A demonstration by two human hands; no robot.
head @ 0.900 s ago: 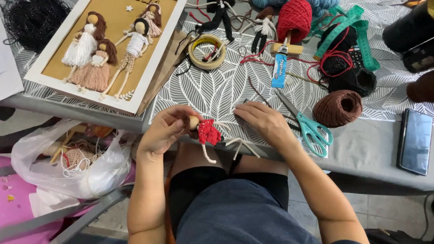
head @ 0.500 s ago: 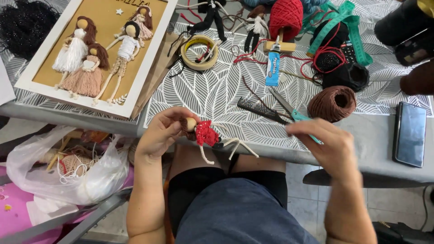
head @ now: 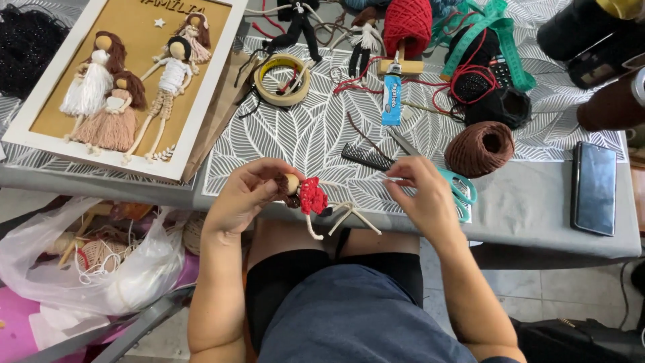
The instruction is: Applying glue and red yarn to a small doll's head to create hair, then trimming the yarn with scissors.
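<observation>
- Doll (head: pixel 310 198) in red yarn dress lies crosswise at the table (head: pixel 537 215) edge, head gripped in the closed left hand (head: pixel 245 198), legs trailing right.
- Right hand (head: pixel 423 195), just beside those legs, pinches a thin pale strand; teal scissors (head: pixel 460 191) lie under it.

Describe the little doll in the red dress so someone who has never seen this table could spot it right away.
Start at the grey table's near edge, below the leaf-patterned mat. There the left hand holds a small string doll with a round wooden head and a red knitted dress. Unlike the four dolls mounted in the white frame and the black doll farther back, it is held off the table.
</observation>
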